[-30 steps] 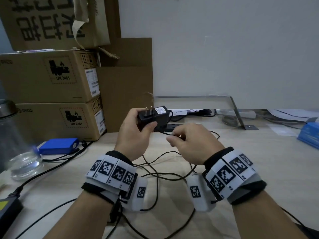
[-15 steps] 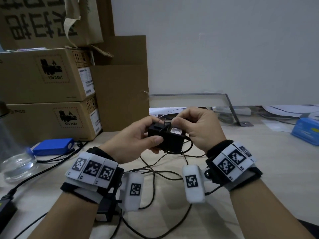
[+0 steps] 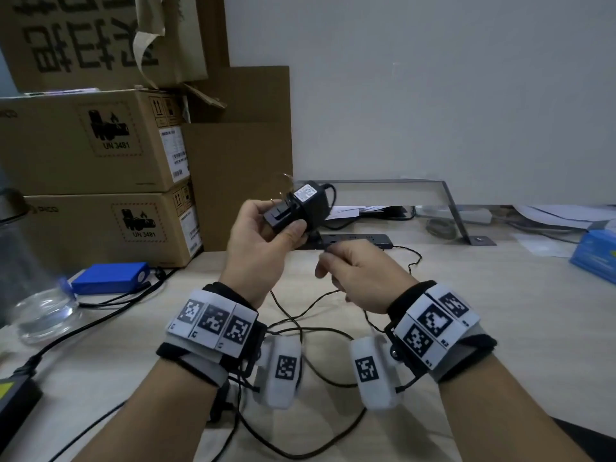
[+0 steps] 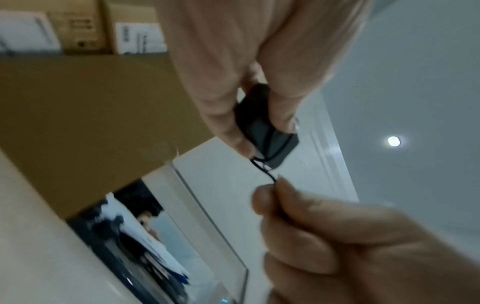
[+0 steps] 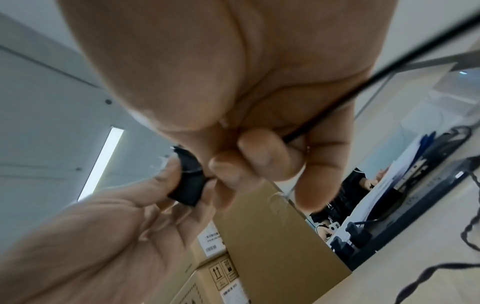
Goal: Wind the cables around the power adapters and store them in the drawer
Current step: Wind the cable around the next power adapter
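Left hand (image 3: pixel 263 241) grips the black power adapter (image 3: pixel 301 208) between thumb and curled fingers, held up off the desk at centre frame in the head view; white label faces up, prongs toward upper left. A few turns of thin black cable (image 4: pixel 262 167) already lie around the body. Right hand (image 3: pixel 363 278) sits just below and right of the adapter, thumb and forefinger pinching the cable close to it, other fingers curled. The slack runs down from the right hand and loops loosely over the wooden desk (image 3: pixel 500 311) between the wrists. Stacked cardboard boxes (image 3: pixel 96 181) fill the upper left. Blue box (image 3: pixel 110 277) at left of frame, beside a clear bottle (image 3: pixel 36 295).
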